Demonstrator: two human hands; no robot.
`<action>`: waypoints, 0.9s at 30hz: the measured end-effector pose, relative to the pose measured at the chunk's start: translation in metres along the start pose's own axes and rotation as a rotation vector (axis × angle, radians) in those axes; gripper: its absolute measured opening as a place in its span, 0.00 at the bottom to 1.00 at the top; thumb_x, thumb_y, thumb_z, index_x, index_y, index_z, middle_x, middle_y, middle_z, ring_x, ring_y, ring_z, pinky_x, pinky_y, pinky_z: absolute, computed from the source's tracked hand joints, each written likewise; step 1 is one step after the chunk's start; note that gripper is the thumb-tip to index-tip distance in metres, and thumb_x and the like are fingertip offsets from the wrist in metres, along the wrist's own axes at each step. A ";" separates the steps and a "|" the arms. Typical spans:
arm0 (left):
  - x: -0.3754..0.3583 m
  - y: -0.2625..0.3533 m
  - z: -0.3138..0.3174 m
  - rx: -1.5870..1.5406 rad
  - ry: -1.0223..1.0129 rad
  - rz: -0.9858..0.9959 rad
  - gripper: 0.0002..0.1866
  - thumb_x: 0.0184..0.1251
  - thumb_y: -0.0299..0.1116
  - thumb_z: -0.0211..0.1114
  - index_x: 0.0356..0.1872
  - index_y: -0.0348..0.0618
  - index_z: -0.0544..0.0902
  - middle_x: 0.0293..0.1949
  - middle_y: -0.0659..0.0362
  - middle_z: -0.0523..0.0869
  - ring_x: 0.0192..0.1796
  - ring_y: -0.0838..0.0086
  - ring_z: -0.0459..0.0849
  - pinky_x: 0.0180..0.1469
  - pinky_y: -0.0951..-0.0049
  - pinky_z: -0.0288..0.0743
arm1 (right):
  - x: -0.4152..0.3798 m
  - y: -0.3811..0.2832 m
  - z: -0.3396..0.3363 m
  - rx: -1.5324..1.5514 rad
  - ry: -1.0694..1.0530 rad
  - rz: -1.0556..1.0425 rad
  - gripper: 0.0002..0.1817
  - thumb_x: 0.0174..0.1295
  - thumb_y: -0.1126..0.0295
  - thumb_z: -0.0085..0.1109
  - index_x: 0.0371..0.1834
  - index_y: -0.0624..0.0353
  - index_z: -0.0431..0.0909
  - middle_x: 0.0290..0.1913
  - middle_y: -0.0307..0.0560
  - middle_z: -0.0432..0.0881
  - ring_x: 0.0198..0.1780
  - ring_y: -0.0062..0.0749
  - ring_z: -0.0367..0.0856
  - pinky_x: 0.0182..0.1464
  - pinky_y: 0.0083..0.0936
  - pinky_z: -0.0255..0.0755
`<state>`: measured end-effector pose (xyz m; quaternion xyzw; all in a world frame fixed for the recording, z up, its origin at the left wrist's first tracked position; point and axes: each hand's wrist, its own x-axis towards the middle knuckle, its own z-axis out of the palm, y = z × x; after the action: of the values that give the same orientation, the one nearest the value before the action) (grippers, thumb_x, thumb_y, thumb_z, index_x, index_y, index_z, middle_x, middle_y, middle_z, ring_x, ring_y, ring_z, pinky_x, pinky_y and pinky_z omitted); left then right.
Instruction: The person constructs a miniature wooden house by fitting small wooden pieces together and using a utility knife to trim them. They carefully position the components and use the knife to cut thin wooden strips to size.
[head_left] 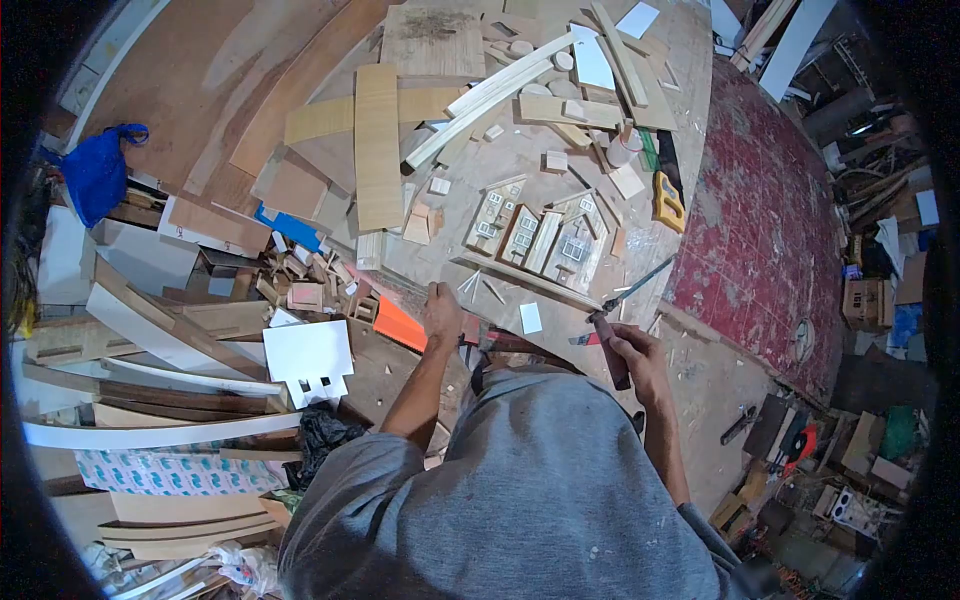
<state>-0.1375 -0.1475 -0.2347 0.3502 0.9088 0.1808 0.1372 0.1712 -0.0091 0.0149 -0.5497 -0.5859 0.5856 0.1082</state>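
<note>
My left hand (442, 312) is closed at the near edge of the work table (405, 290); anything inside its fingers is too small to make out. My right hand (640, 360) grips a dark brown wooden piece (611, 352) at the table edge, its upper end near a thin dark tool (645, 284). Between and beyond my hands stands a small wooden model of house fronts (522, 236) with white window frames, on a long wooden base strip. A small white card (530, 318) and thin sticks (494, 291) lie in front of it.
A yellow-handled saw (669, 205) lies right of the model. Wooden strips (377, 150), blocks and a cup (624, 148) cover the far side. An orange blade-shaped piece (398, 326) is beside my left hand. Offcuts and boards are stacked at left; clutter lines the right.
</note>
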 end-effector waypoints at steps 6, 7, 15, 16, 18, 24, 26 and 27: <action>-0.008 -0.001 -0.009 -0.135 0.101 0.121 0.08 0.72 0.31 0.58 0.44 0.38 0.80 0.49 0.48 0.81 0.47 0.46 0.85 0.48 0.48 0.80 | 0.002 0.002 0.001 -0.019 -0.007 0.013 0.19 0.66 0.65 0.62 0.56 0.65 0.85 0.44 0.46 0.88 0.44 0.28 0.83 0.50 0.26 0.75; -0.008 -0.005 -0.005 -0.122 0.095 0.120 0.07 0.70 0.30 0.59 0.44 0.40 0.81 0.48 0.50 0.82 0.46 0.46 0.85 0.48 0.48 0.81 | 0.002 0.002 0.001 -0.017 -0.006 0.014 0.19 0.66 0.65 0.62 0.56 0.65 0.85 0.44 0.46 0.88 0.44 0.28 0.83 0.50 0.26 0.75; -0.024 0.015 -0.005 -0.195 0.026 0.169 0.08 0.69 0.33 0.62 0.42 0.42 0.83 0.46 0.51 0.82 0.46 0.48 0.86 0.49 0.48 0.81 | 0.004 -0.001 0.004 -0.055 -0.023 0.014 0.19 0.66 0.66 0.61 0.56 0.67 0.85 0.45 0.46 0.87 0.47 0.29 0.83 0.54 0.26 0.75; -0.026 0.019 -0.004 -0.177 0.016 0.144 0.08 0.69 0.34 0.62 0.42 0.41 0.83 0.46 0.50 0.82 0.47 0.48 0.86 0.49 0.48 0.81 | 0.004 0.000 0.004 -0.054 -0.020 0.016 0.19 0.66 0.66 0.61 0.56 0.67 0.85 0.45 0.46 0.87 0.47 0.29 0.83 0.54 0.26 0.75; -0.027 0.023 0.000 -0.162 0.004 0.120 0.09 0.69 0.34 0.63 0.42 0.41 0.83 0.46 0.50 0.82 0.47 0.47 0.86 0.49 0.48 0.80 | 0.006 0.004 0.003 -0.070 -0.007 -0.007 0.19 0.66 0.66 0.61 0.55 0.67 0.85 0.45 0.45 0.87 0.46 0.28 0.83 0.53 0.25 0.75; -0.023 0.020 0.010 -0.278 0.052 0.065 0.07 0.69 0.32 0.62 0.40 0.40 0.82 0.45 0.49 0.81 0.47 0.45 0.85 0.49 0.48 0.80 | 0.008 0.005 0.001 -0.040 -0.013 0.017 0.19 0.67 0.66 0.61 0.56 0.67 0.85 0.44 0.44 0.87 0.45 0.27 0.83 0.51 0.24 0.75; -0.022 0.014 0.014 -0.213 -0.005 0.112 0.07 0.67 0.31 0.64 0.41 0.41 0.81 0.45 0.49 0.81 0.47 0.46 0.85 0.48 0.49 0.81 | 0.008 0.006 0.001 -0.043 -0.016 0.013 0.19 0.67 0.66 0.61 0.56 0.66 0.85 0.44 0.44 0.87 0.45 0.27 0.83 0.51 0.24 0.75; -0.022 0.013 0.013 -0.212 -0.005 0.112 0.07 0.67 0.31 0.64 0.41 0.41 0.81 0.45 0.49 0.81 0.47 0.46 0.85 0.48 0.49 0.81 | 0.009 0.006 0.001 -0.048 -0.018 0.006 0.19 0.67 0.66 0.61 0.56 0.66 0.85 0.43 0.44 0.87 0.44 0.27 0.82 0.51 0.24 0.75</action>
<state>-0.1090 -0.1502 -0.2380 0.3843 0.8632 0.2824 0.1655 0.1698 -0.0048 0.0052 -0.5486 -0.5993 0.5764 0.0880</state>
